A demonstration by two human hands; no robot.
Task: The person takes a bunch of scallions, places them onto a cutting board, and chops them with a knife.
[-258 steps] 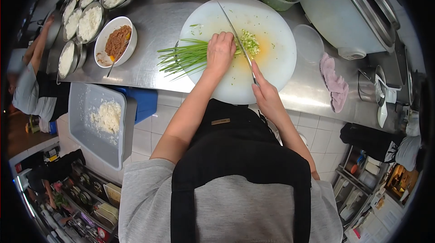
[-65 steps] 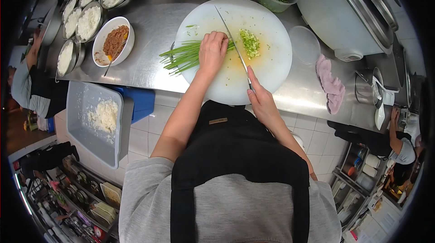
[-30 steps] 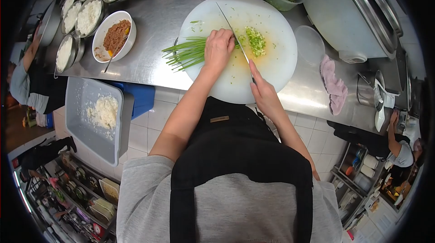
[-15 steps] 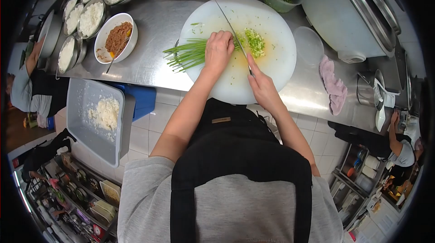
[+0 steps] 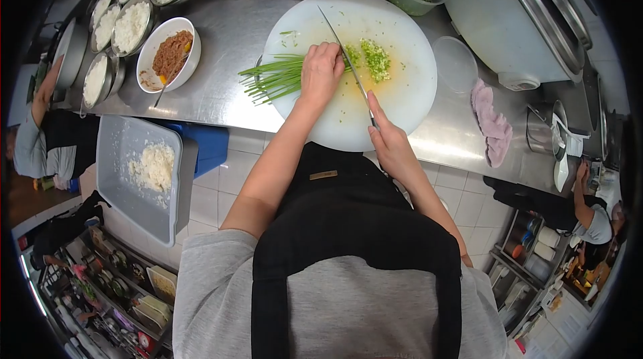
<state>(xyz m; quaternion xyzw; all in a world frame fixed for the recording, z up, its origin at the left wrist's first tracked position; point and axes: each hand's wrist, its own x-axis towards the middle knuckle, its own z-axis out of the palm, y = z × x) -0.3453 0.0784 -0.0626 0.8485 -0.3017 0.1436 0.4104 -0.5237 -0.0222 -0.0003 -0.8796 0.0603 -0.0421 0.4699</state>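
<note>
Fingers of the left hand (image 5: 321, 72) press down greens (image 5: 278, 78); those of the right hand (image 5: 390, 141) grip 1 knife (image 5: 356, 76) over the board (image 5: 402, 101).

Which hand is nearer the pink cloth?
Right. The right hand grips the knife at the near edge of the board, left of the cloth; the left hand, on the scallions, is farther left.

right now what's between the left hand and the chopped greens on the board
The head view shows the knife blade and some cut bits between left hand and chopped greens.
</note>
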